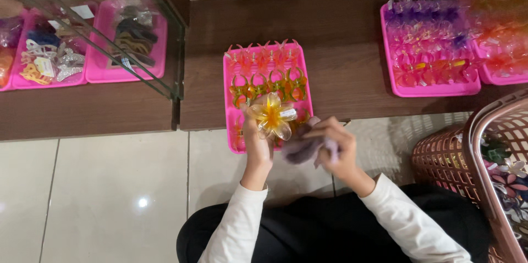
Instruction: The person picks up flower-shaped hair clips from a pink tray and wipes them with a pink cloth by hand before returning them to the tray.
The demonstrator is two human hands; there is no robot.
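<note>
While our left hand (257, 139) pinches a translucent yellow flower-shaped plastic hair claw (273, 115) above the pink plastic tray (230, 103), our right hand (335, 144) closes its fingers around a greyish-purple cloth (300, 150).

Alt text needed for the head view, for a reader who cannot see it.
Left hand holds up a yellow flower-shaped hair clip while the right hand grips a greyish-purple cloth, over a pink tray of orange clips on a brown shelf. A pink basket sits at right.
</note>
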